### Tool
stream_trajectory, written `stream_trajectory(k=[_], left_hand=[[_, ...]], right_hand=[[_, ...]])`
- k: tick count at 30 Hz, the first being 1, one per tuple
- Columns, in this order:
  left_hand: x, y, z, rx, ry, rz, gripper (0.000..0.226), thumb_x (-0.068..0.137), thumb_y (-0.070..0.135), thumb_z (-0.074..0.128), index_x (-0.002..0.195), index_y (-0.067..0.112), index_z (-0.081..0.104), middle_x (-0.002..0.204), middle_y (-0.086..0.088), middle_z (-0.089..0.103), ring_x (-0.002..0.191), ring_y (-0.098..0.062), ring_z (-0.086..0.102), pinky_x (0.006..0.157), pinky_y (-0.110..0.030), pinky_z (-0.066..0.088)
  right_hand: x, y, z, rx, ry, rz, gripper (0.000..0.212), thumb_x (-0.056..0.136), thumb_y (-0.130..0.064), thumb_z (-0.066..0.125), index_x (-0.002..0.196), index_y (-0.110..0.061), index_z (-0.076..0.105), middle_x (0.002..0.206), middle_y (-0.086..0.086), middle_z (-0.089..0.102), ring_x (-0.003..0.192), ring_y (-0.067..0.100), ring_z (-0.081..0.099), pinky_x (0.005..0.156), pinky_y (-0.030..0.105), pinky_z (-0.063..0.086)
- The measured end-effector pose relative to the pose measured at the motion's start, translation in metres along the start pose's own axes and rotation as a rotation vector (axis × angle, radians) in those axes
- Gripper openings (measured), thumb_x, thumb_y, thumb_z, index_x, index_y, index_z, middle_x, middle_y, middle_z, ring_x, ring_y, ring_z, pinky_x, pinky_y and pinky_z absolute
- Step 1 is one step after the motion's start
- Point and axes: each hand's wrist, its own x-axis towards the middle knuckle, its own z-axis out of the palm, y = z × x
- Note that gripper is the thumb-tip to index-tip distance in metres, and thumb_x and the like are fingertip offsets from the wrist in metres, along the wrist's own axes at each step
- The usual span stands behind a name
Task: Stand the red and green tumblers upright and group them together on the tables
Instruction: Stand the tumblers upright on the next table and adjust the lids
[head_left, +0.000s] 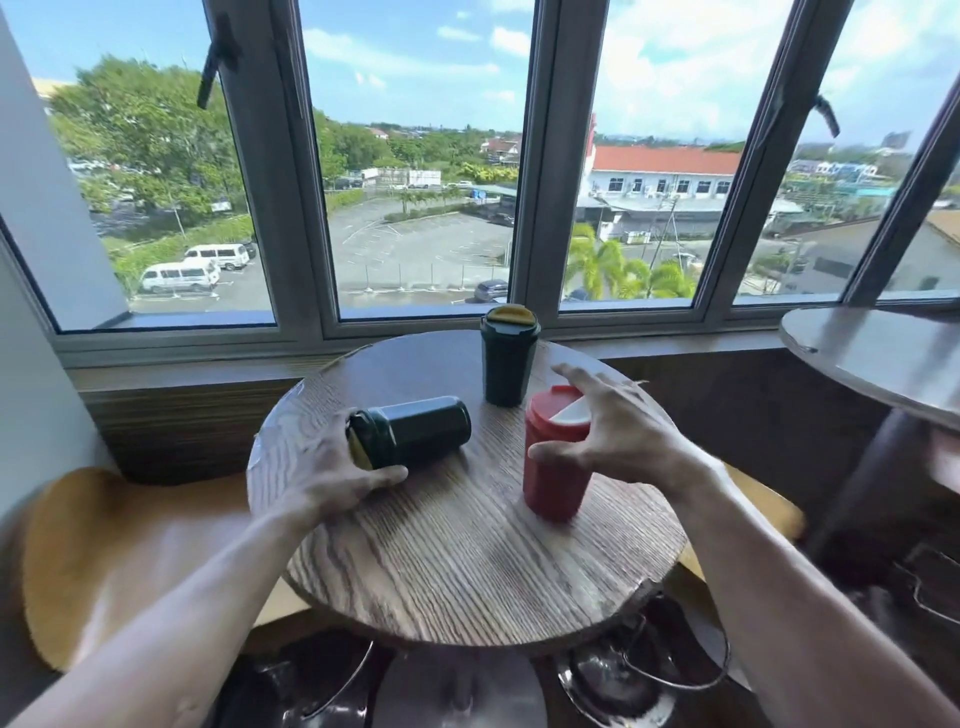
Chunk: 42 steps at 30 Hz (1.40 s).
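Observation:
A round wooden table (457, 566) carries three tumblers. One dark green tumbler (423, 428) lies on its side at the left, lid end toward me; my left hand (322, 470) is wrapped around that lid end. A second green tumbler (508, 358) with a yellow lid stands upright at the far side. A red tumbler (553, 480) with a red and white lid stands upright at the right. My right hand (618, 434) hovers at its top with fingers spread, thumb near its side, not clearly gripping it.
A second round table (883, 358) sits at the right edge. Yellow stool seats (104, 545) flank the near table, with chrome stool bases below. A wide window and wooden sill run just behind the tables.

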Motion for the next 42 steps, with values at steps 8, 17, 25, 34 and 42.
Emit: stream_trajectory(k=[8, 17, 25, 34, 42], left_hand=[[-0.005, 0.012, 0.0, -0.128, 0.09, 0.06, 0.092, 0.056, 0.047, 0.088, 0.133, 0.023, 0.043, 0.117, 0.0, 0.058, 0.105, -0.02, 0.056, 0.088, -0.03, 0.045], [0.008, 0.094, -0.006, 0.129, 0.114, 0.241, 0.1, 0.052, 0.06, 0.083, 0.13, 0.008, 0.052, 0.119, -0.009, 0.064, 0.097, -0.016, 0.056, 0.076, -0.02, 0.04], [0.0, 0.092, 0.002, 0.067, 0.113, 0.244, 0.106, 0.05, 0.061, 0.083, 0.136, 0.009, 0.046, 0.132, -0.011, 0.055, 0.115, -0.023, 0.054, 0.091, -0.027, 0.043], [-0.003, 0.101, 0.015, 0.044, 0.185, 0.21, 0.112, 0.044, 0.074, 0.077, 0.132, 0.01, 0.049, 0.125, -0.011, 0.058, 0.108, -0.021, 0.056, 0.083, -0.022, 0.044], [-0.006, 0.101, 0.017, 0.085, 0.15, 0.254, 0.11, 0.047, 0.073, 0.076, 0.132, 0.009, 0.046, 0.124, -0.01, 0.051, 0.103, -0.018, 0.048, 0.082, -0.026, 0.044]], right_hand=[[-0.005, 0.009, -0.001, 0.095, -0.064, 0.035, 0.098, 0.065, -0.068, 0.073, 0.146, -0.034, 0.029, 0.136, -0.001, 0.05, 0.126, 0.02, 0.046, 0.1, 0.033, 0.037], [-0.003, 0.016, 0.003, 0.179, -0.07, 0.05, 0.095, 0.061, -0.065, 0.076, 0.141, -0.038, 0.033, 0.121, 0.001, 0.06, 0.111, 0.02, 0.055, 0.095, 0.038, 0.045], [-0.003, 0.014, 0.003, 0.198, -0.011, 0.024, 0.091, 0.063, -0.057, 0.081, 0.14, -0.031, 0.041, 0.118, -0.002, 0.063, 0.109, 0.016, 0.056, 0.084, 0.025, 0.043], [0.016, -0.005, 0.016, 0.233, -0.024, 0.016, 0.097, 0.055, -0.064, 0.076, 0.139, -0.028, 0.044, 0.121, -0.001, 0.064, 0.108, 0.017, 0.059, 0.09, 0.032, 0.048], [0.015, 0.001, 0.021, 0.243, -0.01, 0.028, 0.105, 0.049, -0.076, 0.072, 0.14, -0.034, 0.04, 0.121, 0.001, 0.064, 0.109, 0.016, 0.061, 0.095, 0.039, 0.049]])
